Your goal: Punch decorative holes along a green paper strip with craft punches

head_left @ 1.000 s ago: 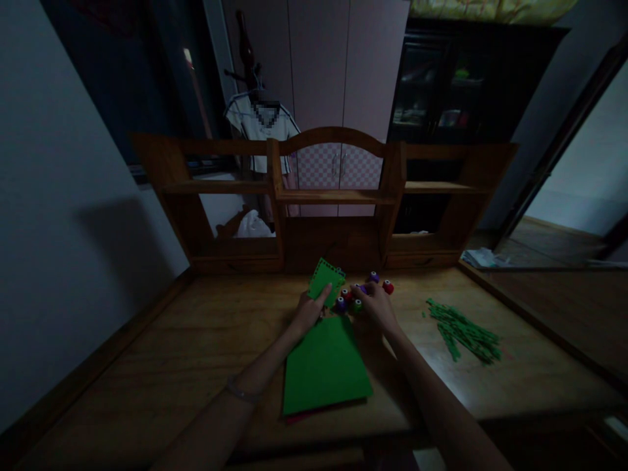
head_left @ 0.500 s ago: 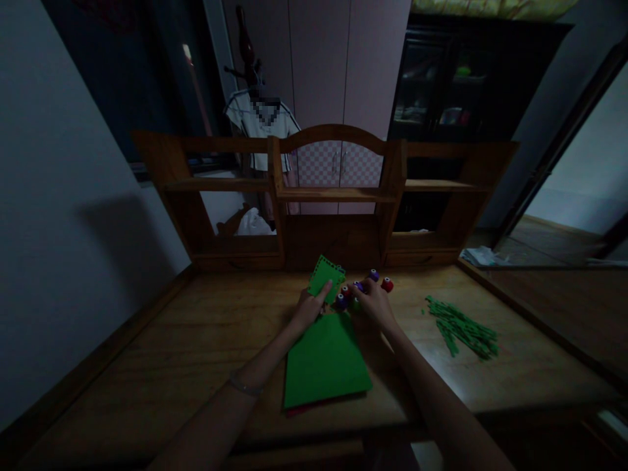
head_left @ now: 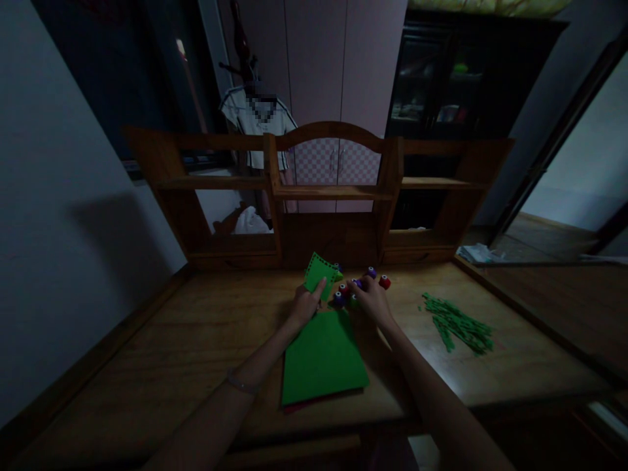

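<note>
My left hand [head_left: 305, 305] is closed on a small green card [head_left: 320, 275], thumb flat on its face. A row of small dark marks or holes runs along the card's edges. My right hand [head_left: 373, 301] has its fingers together at a purple knob-like piece [head_left: 355, 283] with a white spot on top; whether it is lifted is unclear. Around it stand more such pieces: a red one [head_left: 343, 290], a dark purple one [head_left: 338, 299], a green one [head_left: 353, 301], another purple one [head_left: 371, 271] and a second red one [head_left: 384, 282].
A stack of green sheets [head_left: 324, 360], reddish underneath, lies in front of me between my forearms. To the right is a loose heap of thin green strips [head_left: 458, 324]. A wooden shelf unit [head_left: 333, 192] runs along the back of the wooden desk [head_left: 206, 327].
The card in my left hand has tilted and shifted slightly left, and a blue piece and a green piece behind it show more. My right hand stays at the purple piece. The view has shifted slightly.
</note>
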A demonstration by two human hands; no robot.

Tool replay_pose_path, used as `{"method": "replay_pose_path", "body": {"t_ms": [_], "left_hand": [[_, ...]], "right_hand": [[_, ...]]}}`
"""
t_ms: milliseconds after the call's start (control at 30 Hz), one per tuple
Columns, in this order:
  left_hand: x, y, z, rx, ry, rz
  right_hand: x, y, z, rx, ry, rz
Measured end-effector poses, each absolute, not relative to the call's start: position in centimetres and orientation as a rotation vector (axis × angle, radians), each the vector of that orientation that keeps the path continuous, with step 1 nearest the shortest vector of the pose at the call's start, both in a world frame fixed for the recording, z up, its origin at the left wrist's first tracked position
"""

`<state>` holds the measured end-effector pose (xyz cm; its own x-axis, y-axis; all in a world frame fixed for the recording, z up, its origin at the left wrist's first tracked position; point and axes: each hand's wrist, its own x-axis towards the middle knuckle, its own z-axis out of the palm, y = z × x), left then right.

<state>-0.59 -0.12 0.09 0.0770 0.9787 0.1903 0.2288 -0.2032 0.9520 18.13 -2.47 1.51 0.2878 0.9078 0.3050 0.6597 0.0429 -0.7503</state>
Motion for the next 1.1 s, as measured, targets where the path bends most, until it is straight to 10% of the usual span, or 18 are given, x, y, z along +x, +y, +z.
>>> {"method": "replay_pose_path", "body": {"t_ms": [1100], "left_hand": [[-0.89,0.63,-0.61,1.559,1.293,1.233]], "right_hand": [[18.38,-2.38,1.29,-1.585,-1.378,0.325]]}}
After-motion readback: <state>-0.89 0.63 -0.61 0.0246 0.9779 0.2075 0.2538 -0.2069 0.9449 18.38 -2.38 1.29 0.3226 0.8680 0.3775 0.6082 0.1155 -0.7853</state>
